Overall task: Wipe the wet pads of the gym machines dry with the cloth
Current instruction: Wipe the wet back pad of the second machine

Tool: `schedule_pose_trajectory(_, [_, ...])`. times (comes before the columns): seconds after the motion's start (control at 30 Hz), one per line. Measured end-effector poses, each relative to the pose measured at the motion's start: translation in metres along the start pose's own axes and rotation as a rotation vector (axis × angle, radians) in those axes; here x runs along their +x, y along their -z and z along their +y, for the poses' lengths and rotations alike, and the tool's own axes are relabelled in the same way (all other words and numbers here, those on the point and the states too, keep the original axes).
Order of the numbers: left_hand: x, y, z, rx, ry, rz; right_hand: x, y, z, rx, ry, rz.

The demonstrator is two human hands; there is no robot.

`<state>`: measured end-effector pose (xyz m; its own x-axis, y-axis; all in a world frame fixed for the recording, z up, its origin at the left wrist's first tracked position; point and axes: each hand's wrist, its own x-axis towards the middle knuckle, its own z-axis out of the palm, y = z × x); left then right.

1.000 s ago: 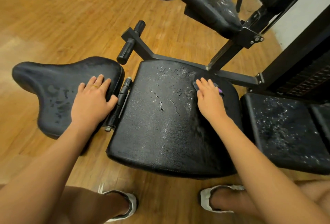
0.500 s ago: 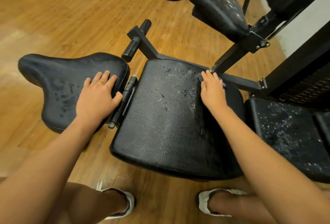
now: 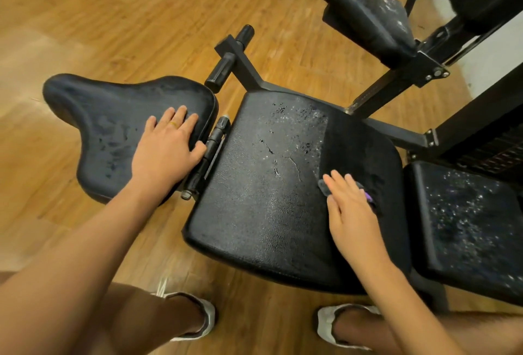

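Right hand [image 3: 351, 213]: released and flat, fingers straight and close together, pressing the cloth [image 3: 324, 186] onto the centre pad [image 3: 254, 213].
Cloth: dark with a purple edge, mostly covered by the right hand; it shows only beside the fingertips and at the hand's outer side.
Centre pad: droplets and thin streaks lie ahead and to the inner side of the right hand; the strip straight ahead of it looks matte. The pad's right edge runs just beyond the hand's outer side, and its near edge lies behind the wrist.
Left hand [image 3: 167, 153]: released, fingers extended, resting flat on the left pad [image 3: 107, 134] near that pad's right edge.
Hinge bar [image 3: 215, 142]: stands between the two pads, beside the left thumb.
Left pad: smeared damp patches lie outward of the left hand.
Right pad [image 3: 467, 227]: lies just across a narrow gap from the right hand's outer side, speckled with droplets.
Frame [image 3: 396, 134]: black bars bound the centre pad's far edge, ahead of the right hand.
Open room: bare pad lies between the hands; wooden floor [image 3: 85, 15] lies ahead and outward of the left hand.
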<state>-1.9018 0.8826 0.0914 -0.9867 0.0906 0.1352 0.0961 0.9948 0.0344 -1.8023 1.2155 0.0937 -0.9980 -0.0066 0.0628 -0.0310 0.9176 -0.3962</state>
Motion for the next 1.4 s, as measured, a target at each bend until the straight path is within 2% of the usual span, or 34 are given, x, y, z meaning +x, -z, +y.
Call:
schedule_pose_trajectory(0.17, [-0.002,0.004,0.002,-0.010,0.007,-0.002,0.090,0.008,0.006,-0.062,-0.038,0.028])
schedule_pose_trajectory(0.27, [-0.003,0.005,0.003,-0.012,0.011,-0.004,0.111,0.009,0.004,-0.075,-0.056,0.030])
schedule_pose_trajectory(0.4, [-0.002,0.004,0.003,-0.005,0.009,0.001,0.054,0.004,0.003,-0.051,0.032,0.044])
schedule_pose_trajectory(0.53, [0.000,-0.001,0.001,0.004,0.000,0.014,-0.033,0.002,0.001,0.022,0.090,-0.044])
schedule_pose_trajectory(0.6, [0.001,-0.002,0.001,0.007,-0.003,0.021,-0.039,0.004,0.003,0.072,0.084,-0.073])
schedule_pose_trajectory(0.7, [0.001,-0.003,0.001,-0.003,-0.006,0.024,-0.002,0.002,0.006,0.068,0.087,-0.023])
schedule_pose_trajectory(0.9, [0.000,0.001,0.003,-0.025,0.001,0.042,0.148,0.006,0.012,-0.060,-0.011,0.075])
schedule_pose_trajectory(1.0, [-0.001,0.002,0.003,-0.022,0.002,0.033,0.174,0.008,0.007,-0.104,-0.018,0.116])
schedule_pose_trajectory(1.13, [-0.001,0.003,0.003,-0.018,0.004,0.030,0.134,0.004,0.004,-0.081,0.026,0.049])
schedule_pose_trajectory(1.27, [0.000,0.001,0.001,-0.017,-0.001,0.035,0.038,-0.002,0.004,0.008,0.129,-0.010])
schedule_pose_trajectory(1.4, [0.001,-0.001,0.001,-0.010,0.002,0.027,-0.018,0.000,0.002,0.012,0.109,-0.046])
